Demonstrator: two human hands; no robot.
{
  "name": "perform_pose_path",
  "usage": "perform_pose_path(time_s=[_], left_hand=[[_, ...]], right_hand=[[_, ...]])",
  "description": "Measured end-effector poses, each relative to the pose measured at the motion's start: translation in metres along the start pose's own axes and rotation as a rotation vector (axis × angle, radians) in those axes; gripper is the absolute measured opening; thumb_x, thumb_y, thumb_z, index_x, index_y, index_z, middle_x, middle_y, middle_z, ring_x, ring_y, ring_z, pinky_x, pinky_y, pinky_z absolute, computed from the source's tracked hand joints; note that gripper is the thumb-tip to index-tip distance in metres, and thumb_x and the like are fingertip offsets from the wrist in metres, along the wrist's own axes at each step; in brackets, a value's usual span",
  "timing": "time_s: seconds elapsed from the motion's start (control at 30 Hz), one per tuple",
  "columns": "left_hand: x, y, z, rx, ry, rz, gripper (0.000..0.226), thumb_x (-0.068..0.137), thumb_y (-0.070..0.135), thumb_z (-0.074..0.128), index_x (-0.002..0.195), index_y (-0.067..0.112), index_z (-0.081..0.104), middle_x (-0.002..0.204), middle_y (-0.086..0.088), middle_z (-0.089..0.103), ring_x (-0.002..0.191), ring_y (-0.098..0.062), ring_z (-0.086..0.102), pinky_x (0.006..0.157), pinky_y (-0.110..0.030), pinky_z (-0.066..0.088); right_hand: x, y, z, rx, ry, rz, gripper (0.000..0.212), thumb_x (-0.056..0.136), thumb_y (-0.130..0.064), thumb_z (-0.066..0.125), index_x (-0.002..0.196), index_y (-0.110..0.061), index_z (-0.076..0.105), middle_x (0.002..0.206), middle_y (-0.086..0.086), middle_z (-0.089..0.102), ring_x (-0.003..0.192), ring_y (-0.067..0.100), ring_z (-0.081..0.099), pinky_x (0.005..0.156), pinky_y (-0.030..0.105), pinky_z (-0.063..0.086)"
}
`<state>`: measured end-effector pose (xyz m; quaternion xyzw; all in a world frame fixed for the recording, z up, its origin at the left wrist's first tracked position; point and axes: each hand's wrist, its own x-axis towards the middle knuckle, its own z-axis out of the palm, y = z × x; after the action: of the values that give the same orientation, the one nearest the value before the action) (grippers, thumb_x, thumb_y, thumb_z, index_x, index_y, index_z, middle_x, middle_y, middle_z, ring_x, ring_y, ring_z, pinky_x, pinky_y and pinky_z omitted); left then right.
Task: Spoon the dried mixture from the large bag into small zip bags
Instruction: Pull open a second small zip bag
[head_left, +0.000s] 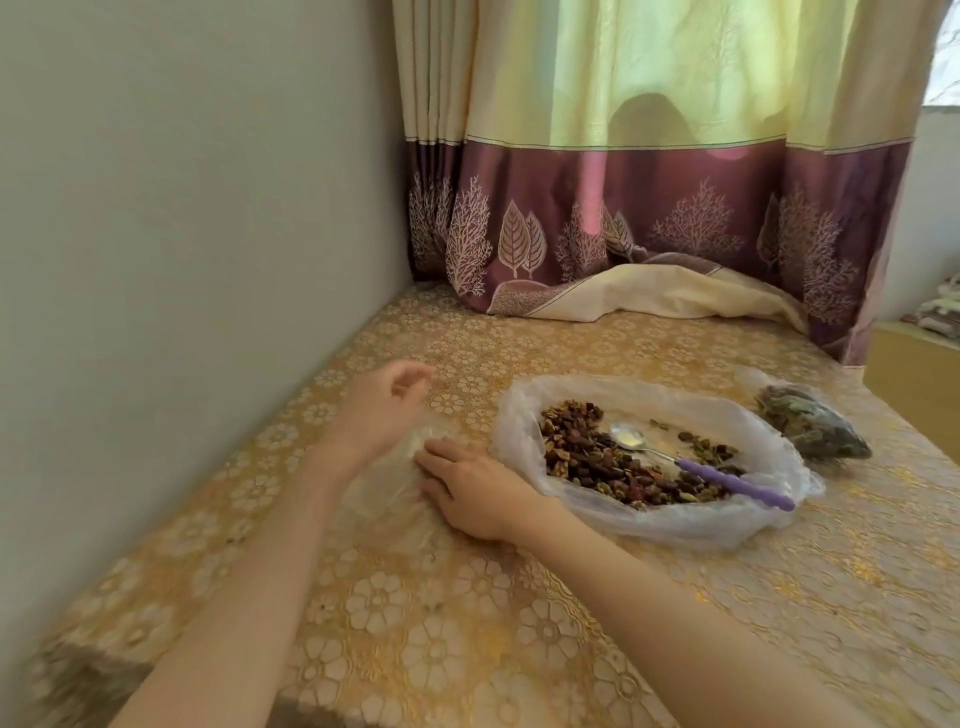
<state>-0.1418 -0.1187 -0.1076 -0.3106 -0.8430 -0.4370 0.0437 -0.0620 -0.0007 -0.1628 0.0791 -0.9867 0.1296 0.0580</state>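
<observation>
Head view: large bag (654, 525) lying open right of centre on the table (779, 597), still well stocked with dried mixture (597, 462). Spoon (701, 462) resting inside on the mixture, held by neither hand. One filled small bag (813, 428) set down just right of it, far side. Near left, clear small zip bags (384, 499) flat on the cloth, apparently unfilled. Right hand (467, 493) flat on them, fingers straight. Left hand (382, 410) lifted just above, fingers loosely curled; whether pinching film, cannot tell. Judged early on: most portions left.

floral tablecloth (519, 649), leaf-patterned curtain (675, 208), grey wall (182, 208)
</observation>
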Motion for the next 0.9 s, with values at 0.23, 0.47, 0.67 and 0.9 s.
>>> perform_pose_path(time_s=[0.23,0.47,0.67,0.9], left_hand=[[-0.011,-0.067,0.0,0.592,-0.093,-0.262,0.066,0.085,0.062,0.049,0.141,0.03,0.038,0.147,0.002,0.04,0.136,-0.024,0.034,0.111,-0.048,0.024],[-0.008,-0.063,-0.002,0.296,0.312,-0.207,0.025,0.093,0.033,0.053,0.106,0.02,0.07,0.099,-0.001,0.07,0.08,-0.015,0.056,0.075,-0.032,0.048],[0.002,-0.027,-0.014,-0.003,0.451,0.041,0.012,0.091,0.035,0.056,0.095,0.029,0.065,0.093,0.019,0.059,0.089,0.002,0.052,0.074,-0.007,0.033],[0.011,0.025,0.015,-0.051,0.275,0.413,0.018,0.084,0.03,0.061,0.096,0.018,0.069,0.098,0.012,0.062,0.095,0.001,0.055,0.091,-0.011,0.037]], right_hand=[[0.031,0.012,0.006,-0.048,-0.046,0.062,0.048,0.105,-0.024,0.021,0.151,-0.01,0.018,0.159,0.01,0.015,0.147,0.026,0.011,0.119,0.039,0.006],[0.021,0.011,0.01,0.106,0.123,0.028,0.046,0.104,-0.023,0.029,0.148,-0.011,0.026,0.16,0.008,0.014,0.146,0.023,0.013,0.118,0.033,0.01],[0.008,0.0,-0.031,1.05,0.529,0.266,0.048,0.097,-0.043,0.045,0.14,-0.022,0.04,0.13,-0.012,0.051,0.114,0.001,0.054,0.095,0.019,0.047],[-0.041,0.043,-0.094,1.405,0.601,0.393,0.04,0.091,-0.038,0.055,0.122,-0.014,0.06,0.105,0.003,0.068,0.094,0.018,0.066,0.072,0.026,0.055]])
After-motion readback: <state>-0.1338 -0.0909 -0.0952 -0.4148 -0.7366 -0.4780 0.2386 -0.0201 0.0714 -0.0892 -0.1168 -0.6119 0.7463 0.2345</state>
